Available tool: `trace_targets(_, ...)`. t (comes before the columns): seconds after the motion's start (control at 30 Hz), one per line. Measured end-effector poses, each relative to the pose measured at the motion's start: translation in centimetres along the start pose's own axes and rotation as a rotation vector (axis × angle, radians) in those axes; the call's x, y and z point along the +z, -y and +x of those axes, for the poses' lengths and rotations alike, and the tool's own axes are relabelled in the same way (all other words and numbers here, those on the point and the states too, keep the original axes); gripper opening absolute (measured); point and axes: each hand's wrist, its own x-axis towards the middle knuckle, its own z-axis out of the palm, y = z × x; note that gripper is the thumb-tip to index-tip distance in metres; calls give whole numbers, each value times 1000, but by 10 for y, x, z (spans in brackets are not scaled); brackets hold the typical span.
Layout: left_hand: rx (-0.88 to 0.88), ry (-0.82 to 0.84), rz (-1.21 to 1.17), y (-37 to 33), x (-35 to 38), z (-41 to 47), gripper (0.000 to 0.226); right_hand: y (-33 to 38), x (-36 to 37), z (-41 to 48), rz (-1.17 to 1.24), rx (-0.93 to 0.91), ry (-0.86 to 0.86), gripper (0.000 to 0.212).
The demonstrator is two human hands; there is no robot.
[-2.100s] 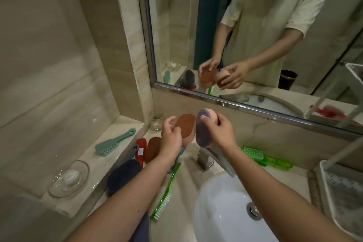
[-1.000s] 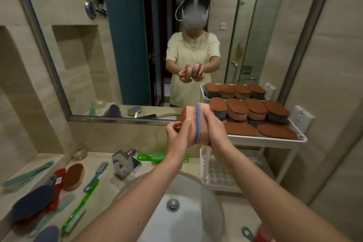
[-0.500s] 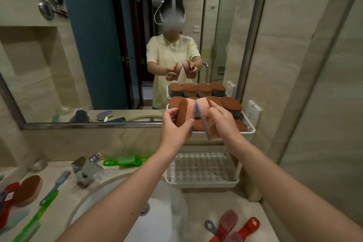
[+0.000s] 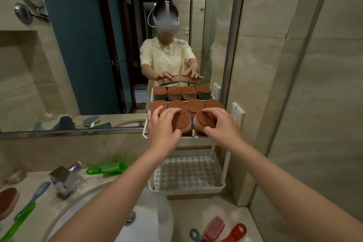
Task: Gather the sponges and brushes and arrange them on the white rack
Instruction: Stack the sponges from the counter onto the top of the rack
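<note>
Brown sponges (image 4: 183,122) are pointing away from me, side by side over the white rack (image 4: 186,189). My left fingers (image 4: 169,112) and right fingers (image 4: 211,113) are each curling round one.

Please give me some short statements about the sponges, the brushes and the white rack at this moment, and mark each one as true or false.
1. The left hand grips a brown-topped sponge and the right hand grips a second sponge, both at the top shelf of the white rack. True.
2. The lower shelf is full of brushes. False: no brush shows in it, only its perforated floor.
3. A green brush lies by the wall, between the tap and the rack. True.
4. The red brushes are already on the rack. False: they lie on the counter beside the sink.
</note>
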Motion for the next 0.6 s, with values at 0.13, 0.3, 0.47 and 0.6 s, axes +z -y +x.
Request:
trace_targets(0.13,32,22,79,-1,5,4,58,-4,9,8,-89,-42,14,49)
trace_targets(0.3,6,65,137,2,11,11,58,-4,16,14,-164,-56,-2,45)
trace_targets(0.47,-3,73,217,6,19,8,51,-9,22,15,-216,-63,-2,42)
trace_targets(0.6,18,73,242,10,25,0,50,-12,31,12,-223,-56,-14,42)
